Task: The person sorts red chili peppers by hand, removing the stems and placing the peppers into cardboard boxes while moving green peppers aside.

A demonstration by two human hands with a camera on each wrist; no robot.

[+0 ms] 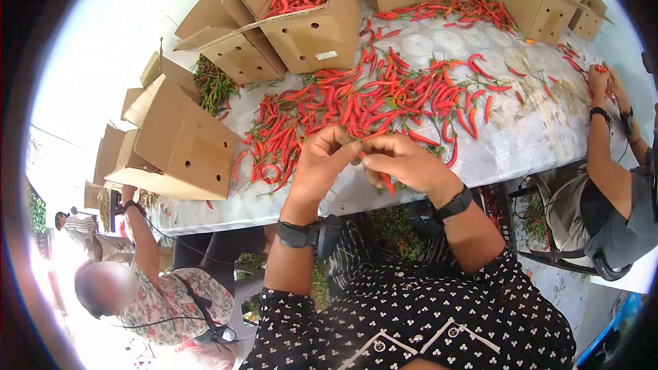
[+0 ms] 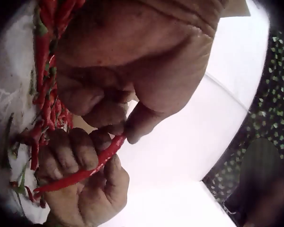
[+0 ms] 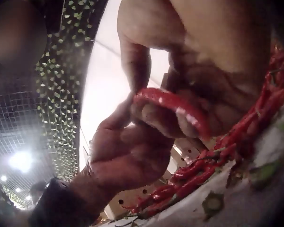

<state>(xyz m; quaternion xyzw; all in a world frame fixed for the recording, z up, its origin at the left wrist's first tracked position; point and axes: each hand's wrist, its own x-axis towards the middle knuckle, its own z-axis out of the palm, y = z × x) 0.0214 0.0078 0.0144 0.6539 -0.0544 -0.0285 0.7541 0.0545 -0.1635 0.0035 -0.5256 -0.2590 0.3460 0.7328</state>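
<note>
A single red chili pepper is held between my two hands over the near edge of the table. My left hand pinches one end of it between thumb and fingertips. Curled under the pod, my right hand grips the same end with its thumb, and the chili's tip sticks out below the fingers. In the right wrist view the glossy pod lies across the right fingers. The stem end is hidden by the fingertips. Just beyond both hands spreads a heap of red chilies.
Cardboard boxes stand at the back and left, one filled with chilies. Another carton leans near my left. Greenish chilies lie between boxes. One person works at the right, another sits at the left. The table cloth is pale.
</note>
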